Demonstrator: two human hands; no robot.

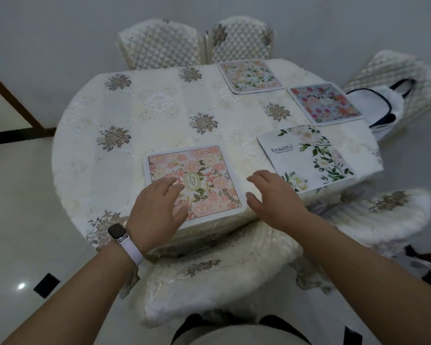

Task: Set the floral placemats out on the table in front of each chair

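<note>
1. Table (pixel 135 108): four floral placemats are laid out; the far-left chair (pixel 159 43) beyond both hands has none.
2. Pink placemat (pixel 194 180) lies under the left hand (pixel 157 207), whose fingers are spread, gripping nothing.
3. Right hand (pixel 274 195) hovers open just beside it, empty.

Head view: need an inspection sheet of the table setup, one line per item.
Surface: round table under a cream embroidered cloth; left half bare.
Job's things: four mats down. Pink mat at the near edge, "Beautiful" mat to its right, rose mat by the right edge, pale mat at the far edge.
Clutter: white bag on the right chair.
Grippers: left hand flat over the pink mat, contact unclear; right hand open over the cloth between the two near mats.
Cables: nothing seen.
Surroundings: two far chairs, only the right one with a mat; near chairs tucked in; glossy tile floor.
</note>
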